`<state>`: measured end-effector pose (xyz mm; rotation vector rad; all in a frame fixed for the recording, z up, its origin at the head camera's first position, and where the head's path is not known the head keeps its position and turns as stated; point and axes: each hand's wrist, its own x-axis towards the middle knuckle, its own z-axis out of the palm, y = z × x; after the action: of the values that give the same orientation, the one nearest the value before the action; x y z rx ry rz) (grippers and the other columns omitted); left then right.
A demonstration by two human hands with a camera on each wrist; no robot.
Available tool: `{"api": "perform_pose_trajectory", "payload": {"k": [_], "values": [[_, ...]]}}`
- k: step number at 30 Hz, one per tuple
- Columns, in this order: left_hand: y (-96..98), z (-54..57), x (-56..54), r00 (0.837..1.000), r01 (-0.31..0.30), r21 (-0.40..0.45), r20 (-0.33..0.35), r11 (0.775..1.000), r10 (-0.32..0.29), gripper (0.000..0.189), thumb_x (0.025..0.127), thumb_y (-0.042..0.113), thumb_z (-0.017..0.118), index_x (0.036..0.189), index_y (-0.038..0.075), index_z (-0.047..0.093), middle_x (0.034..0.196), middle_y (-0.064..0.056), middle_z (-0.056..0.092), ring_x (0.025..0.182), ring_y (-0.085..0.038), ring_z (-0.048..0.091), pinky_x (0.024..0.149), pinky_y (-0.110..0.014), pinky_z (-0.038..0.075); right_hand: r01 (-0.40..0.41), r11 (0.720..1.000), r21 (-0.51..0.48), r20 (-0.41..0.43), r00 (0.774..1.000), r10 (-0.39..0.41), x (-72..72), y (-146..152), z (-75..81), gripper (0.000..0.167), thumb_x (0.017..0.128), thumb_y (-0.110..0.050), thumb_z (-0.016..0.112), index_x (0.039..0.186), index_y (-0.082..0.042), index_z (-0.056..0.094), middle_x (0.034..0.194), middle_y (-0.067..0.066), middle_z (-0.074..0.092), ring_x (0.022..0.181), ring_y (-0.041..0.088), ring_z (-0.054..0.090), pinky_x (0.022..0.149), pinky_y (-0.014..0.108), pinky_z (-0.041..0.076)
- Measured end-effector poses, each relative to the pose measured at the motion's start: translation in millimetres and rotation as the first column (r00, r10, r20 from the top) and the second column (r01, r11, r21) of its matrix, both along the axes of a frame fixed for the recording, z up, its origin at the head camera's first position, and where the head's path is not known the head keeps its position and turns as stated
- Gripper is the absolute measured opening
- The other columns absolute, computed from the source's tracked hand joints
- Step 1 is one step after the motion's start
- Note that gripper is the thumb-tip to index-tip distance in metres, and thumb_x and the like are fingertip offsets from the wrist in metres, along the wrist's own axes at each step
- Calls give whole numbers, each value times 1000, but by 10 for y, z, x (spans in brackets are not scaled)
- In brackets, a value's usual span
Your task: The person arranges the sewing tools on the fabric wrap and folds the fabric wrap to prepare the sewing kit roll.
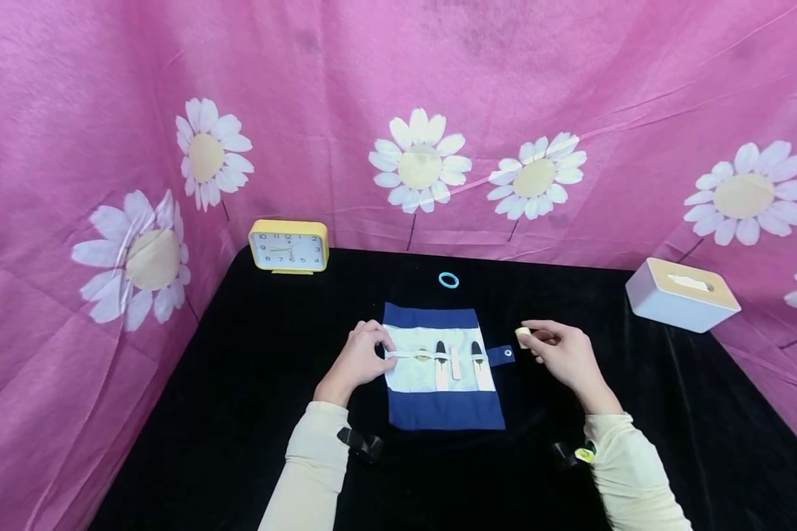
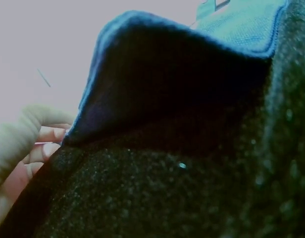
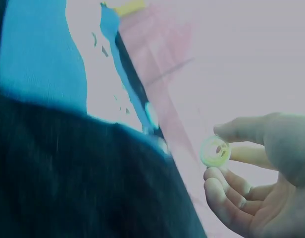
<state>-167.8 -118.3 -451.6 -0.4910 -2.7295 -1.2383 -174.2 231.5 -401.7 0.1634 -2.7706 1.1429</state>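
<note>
A blue-and-white cloth tool roll (image 1: 446, 411) lies unfolded on the black cloth. Its white elastic band (image 1: 405, 355) crosses two black-and-white tools (image 1: 478, 365), a pale pink stick (image 1: 456, 365) and a small yellowish item (image 1: 423, 355). My left hand (image 1: 361, 354) pinches the roll's left edge beside the band; in the left wrist view the cloth's edge (image 2: 93, 64) stands raised at the fingertips. Off to the right of the snap strap (image 1: 501, 355), my right hand (image 1: 567, 354) pinches a small yellow spool-like roll (image 3: 209, 154) with a hole through its middle.
Behind the tool roll lies a light-blue ring (image 1: 448, 280). A yellow clock (image 1: 288, 247) stands at the back left, and a white tissue box (image 1: 680, 299) with a wood-coloured top is at the back right. Pink flowered curtain (image 1: 345, 88) encloses the black-covered table (image 1: 252, 383).
</note>
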Motion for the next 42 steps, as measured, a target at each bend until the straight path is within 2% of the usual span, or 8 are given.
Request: {"api": "perform_pose_trajectory", "payload": {"k": [4, 9, 16, 23, 32, 42], "values": [[6, -12, 7, 1000, -2, 7, 2, 1000, 2, 9, 74, 5, 80, 78, 8, 72, 96, -7, 65, 102, -28, 54, 98, -49, 41, -52, 997, -60, 55, 997, 55, -55, -252, 64, 35, 91, -18, 75, 119, 2, 70, 91, 20, 74, 64, 12, 68, 58, 23, 55], [16, -12, 10, 1000, -4, 4, 5, 1000, 4, 10, 75, 6, 80, 79, 8, 71, 96, -7, 65, 102, -28, 54, 99, -49, 41, -114, 979, -170, 100, 986, 132, -124, -614, 74, 35, 91, -16, 75, 120, 3, 70, 95, 22, 74, 70, 17, 69, 60, 28, 57], [22, 1, 9, 1000, -13, 1, 21, 1000, 13, 10, 75, 7, 80, 79, 9, 71, 98, -6, 65, 104, -27, 54, 98, -47, 41, -178, 974, -143, 74, 979, 190, -150, -1089, -41, 29, 88, -16, 77, 113, -2, 74, 90, 14, 77, 73, 12, 67, 63, 23, 51], [9, -5, -12, 1000, -10, -6, 2, 1000, 10, 10, 75, 8, 81, 79, 9, 72, 99, -6, 66, 103, -27, 55, 96, -47, 42, -142, 978, -151, 124, 979, 162, -145, -1439, -154, 22, 86, -20, 79, 105, -8, 78, 87, 9, 77, 76, 12, 66, 67, 24, 50], [11, -8, -17, 999, -25, 2, 37, 1000, 25, 11, 77, 8, 81, 79, 11, 70, 97, -5, 64, 101, -25, 54, 91, -40, 46, -144, 974, -173, 124, 978, 167, -180, -1655, -297, 19, 87, -21, 80, 100, -8, 78, 87, 8, 77, 76, 13, 66, 61, 24, 48], [-5, -31, -21, 1000, -24, 7, 16, 1000, 24, 13, 76, 8, 82, 76, 11, 69, 93, -4, 64, 97, -23, 54, 87, -36, 47, -123, 991, -47, 104, 986, 127, -191, -1700, -379, 19, 87, -28, 79, 99, -12, 80, 86, 4, 77, 73, 11, 65, 61, 24, 47]]}}
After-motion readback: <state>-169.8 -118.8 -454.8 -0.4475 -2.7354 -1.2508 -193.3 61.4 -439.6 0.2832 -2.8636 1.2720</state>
